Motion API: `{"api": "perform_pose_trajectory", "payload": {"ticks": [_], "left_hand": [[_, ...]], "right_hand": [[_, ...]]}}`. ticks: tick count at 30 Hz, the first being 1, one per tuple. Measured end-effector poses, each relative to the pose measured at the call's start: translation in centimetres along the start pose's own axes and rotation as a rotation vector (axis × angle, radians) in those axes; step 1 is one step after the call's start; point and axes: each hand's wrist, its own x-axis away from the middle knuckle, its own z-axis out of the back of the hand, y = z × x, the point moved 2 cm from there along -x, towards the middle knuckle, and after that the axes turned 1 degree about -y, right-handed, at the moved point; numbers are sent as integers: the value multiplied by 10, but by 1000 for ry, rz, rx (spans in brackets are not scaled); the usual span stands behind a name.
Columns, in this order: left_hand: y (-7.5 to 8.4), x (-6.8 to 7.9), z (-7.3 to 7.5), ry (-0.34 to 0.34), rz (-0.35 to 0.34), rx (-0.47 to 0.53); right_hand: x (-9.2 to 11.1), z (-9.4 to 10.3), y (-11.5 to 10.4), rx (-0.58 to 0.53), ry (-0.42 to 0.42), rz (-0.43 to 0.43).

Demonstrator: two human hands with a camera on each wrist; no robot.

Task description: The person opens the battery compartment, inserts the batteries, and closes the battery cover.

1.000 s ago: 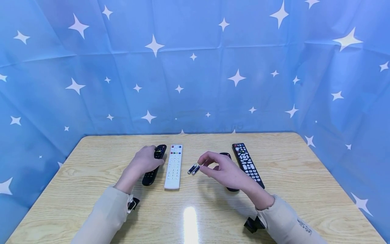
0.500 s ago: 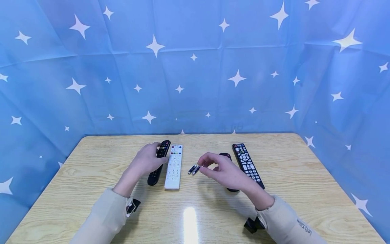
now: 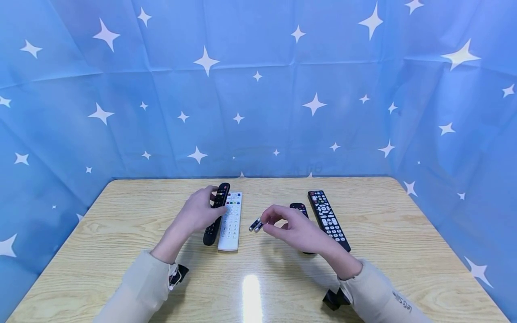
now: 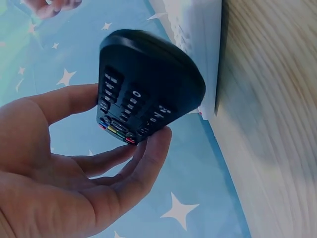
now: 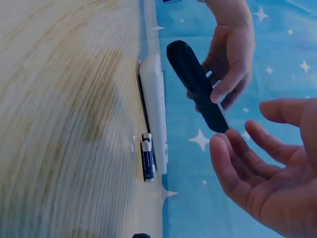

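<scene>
A slim black remote control [image 4: 148, 74] is pinched between the thumb and fingers of my left hand [image 3: 198, 211]. It hangs tilted above the table, close to the left of a white remote control [image 3: 229, 231] that lies flat. Two small dark batteries [image 5: 147, 161] lie side by side on the wood, right of the white remote. My right hand [image 3: 298, 229] hovers beside them, its fingers loosely bent and apart from the thumb. In the right wrist view nothing sits between those fingers. A second black remote control [image 3: 299, 207] lies partly hidden beneath the right hand.
A longer black remote control [image 3: 329, 215] with white buttons lies angled to the right of the right hand. The wooden table [image 3: 404, 251] ends at the back against a blue curtain [image 3: 258, 103] printed with white stars.
My left hand has raised the black remote control and shifted it right, towards the white one. The right hand has sunk very slightly; the batteries have stayed put.
</scene>
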Motion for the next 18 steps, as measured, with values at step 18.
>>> {"api": "perform_pose_trajectory", "payload": {"ticks": [18], "left_hand": [[19,7,-8,-3,-62,138]], "right_hand": [[0,-6,0,0,-41,1]]}}
